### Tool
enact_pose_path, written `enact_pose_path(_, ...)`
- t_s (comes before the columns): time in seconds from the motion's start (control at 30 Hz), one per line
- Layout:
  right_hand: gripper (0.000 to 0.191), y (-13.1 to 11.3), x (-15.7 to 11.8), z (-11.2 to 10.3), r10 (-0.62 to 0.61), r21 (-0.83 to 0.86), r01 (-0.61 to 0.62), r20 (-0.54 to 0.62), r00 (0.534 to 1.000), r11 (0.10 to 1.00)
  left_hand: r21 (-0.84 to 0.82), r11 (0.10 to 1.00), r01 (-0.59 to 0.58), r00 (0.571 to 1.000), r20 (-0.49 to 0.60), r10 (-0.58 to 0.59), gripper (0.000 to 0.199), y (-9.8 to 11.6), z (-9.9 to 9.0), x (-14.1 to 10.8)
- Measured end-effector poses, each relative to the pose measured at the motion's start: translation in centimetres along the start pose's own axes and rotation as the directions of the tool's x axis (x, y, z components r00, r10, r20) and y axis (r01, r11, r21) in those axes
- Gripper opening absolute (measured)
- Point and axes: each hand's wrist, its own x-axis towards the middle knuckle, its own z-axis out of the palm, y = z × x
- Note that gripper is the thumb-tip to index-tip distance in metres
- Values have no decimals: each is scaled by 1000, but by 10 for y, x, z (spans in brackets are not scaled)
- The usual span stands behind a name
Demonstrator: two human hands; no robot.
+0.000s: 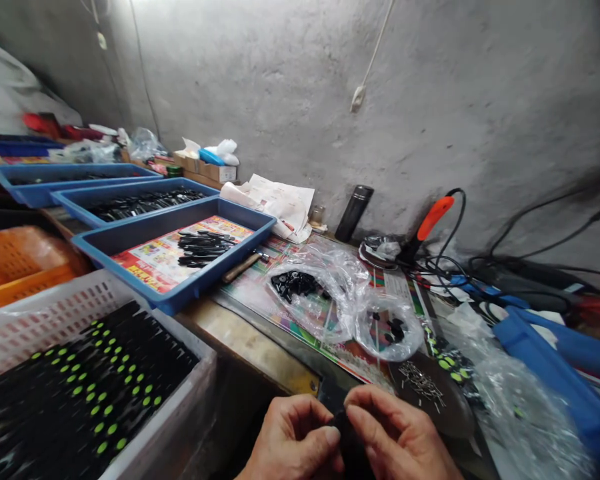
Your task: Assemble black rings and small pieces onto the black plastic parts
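At the front edge of the bench, my left hand [297,437] pinches a small black part [341,423] between thumb and fingers. My right hand [397,430] closes on the same part from the other side, fingertips almost meeting the left ones. The part is mostly hidden by the fingers, so its kind cannot be made out. Just past my right hand lies a dark round dish [453,407] with many small metal pins [423,385]. Beyond it are an open plastic bag [413,337] holding a few black pieces and a bigger bag [330,313] with small black parts.
To the left, a white crate [130,460] holds rows of black pieces with green dots. Blue trays [173,303] with black parts stand behind it. An orange-handled tool [435,217], a black cylinder [354,213] and tangled cables are near the wall. A blue bin [555,373] sits at right.
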Motion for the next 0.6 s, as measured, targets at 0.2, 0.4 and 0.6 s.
enact_pose_path(0.2,25,-36,68,-24,-336,-690,268,37,941,673,-19,998,-57,994,-96,55,58,7,-11,3)
enact_pose_path(0.4,21,-48,146,-16,-264,-945,174,99,959,276,-24,996,-87,987,-137,83,57,13,-22,5)
enact_pose_path(0.6,35,-42,192,-5,-215,-987,144,125,969,76,5,996,-90,982,-167,90,59,15,-32,8)
